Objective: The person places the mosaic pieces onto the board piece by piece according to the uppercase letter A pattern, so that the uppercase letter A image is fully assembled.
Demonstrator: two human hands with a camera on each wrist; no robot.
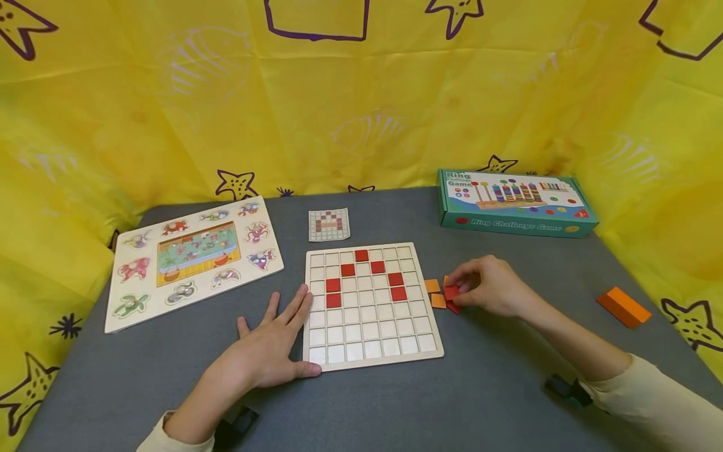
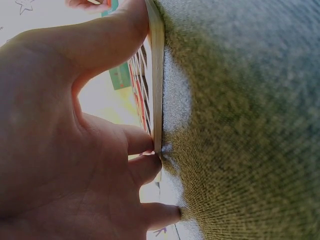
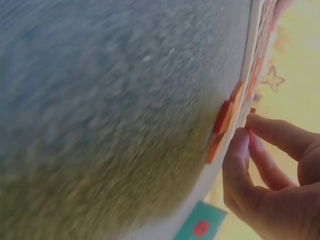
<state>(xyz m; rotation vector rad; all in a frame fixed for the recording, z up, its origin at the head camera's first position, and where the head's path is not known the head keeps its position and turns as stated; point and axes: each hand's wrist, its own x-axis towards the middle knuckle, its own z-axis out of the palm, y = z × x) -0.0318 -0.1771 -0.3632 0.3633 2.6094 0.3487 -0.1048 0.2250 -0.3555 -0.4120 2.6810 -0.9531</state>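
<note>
A square wooden grid board (image 1: 369, 367) lies on the grey table, with several red tiles (image 1: 377, 267) set in its upper cells in an arch. My left hand (image 1: 270, 351) is spread flat at the board's left side, thumb and fingertips touching its edge; the left wrist view shows the fingers against the board's rim (image 2: 158, 80). Right of the board, my right hand (image 1: 494, 289) pinches a red square tile (image 1: 450, 292) between thumb and fingers. Just under it lie loose orange tiles (image 1: 438, 301) and another red tile (image 1: 454, 307), partly hidden.
A small pattern card (image 1: 329, 225) lies behind the board. To the left is a sea-animal puzzle board (image 1: 135, 242). A green Ring Challenge Game box (image 1: 519, 204) stands at the back right, and an orange block (image 1: 624, 307) at the far right.
</note>
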